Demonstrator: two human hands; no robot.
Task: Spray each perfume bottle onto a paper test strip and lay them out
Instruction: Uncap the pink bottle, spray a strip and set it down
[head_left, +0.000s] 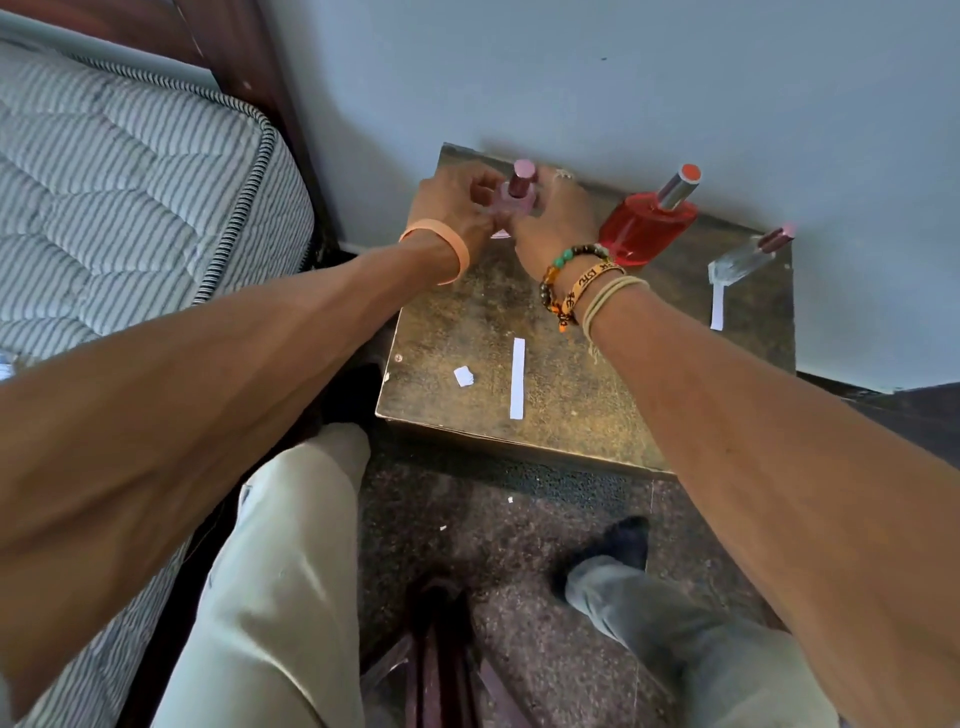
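Observation:
A pale pink perfume bottle (515, 200) with a dark pink cap stands at the back left of the small table (597, 395). My left hand (457, 205) grips its left side and my right hand (556, 218) grips its right side. To the right stands a red bottle (647, 228) with a silver and red cap, and further right a clear bottle (748, 257) with a pink cap. One white paper strip (518, 378) lies near the table's front. Another strip (717, 306) lies before the clear bottle. Something pale shows under the pink bottle, mostly hidden by my hands.
A small folded scrap of paper (464, 376) lies left of the front strip. A striped mattress (130, 208) on a wooden bed frame is at the left. The wall (623, 78) runs right behind the table. My legs and a dark wooden stool are below.

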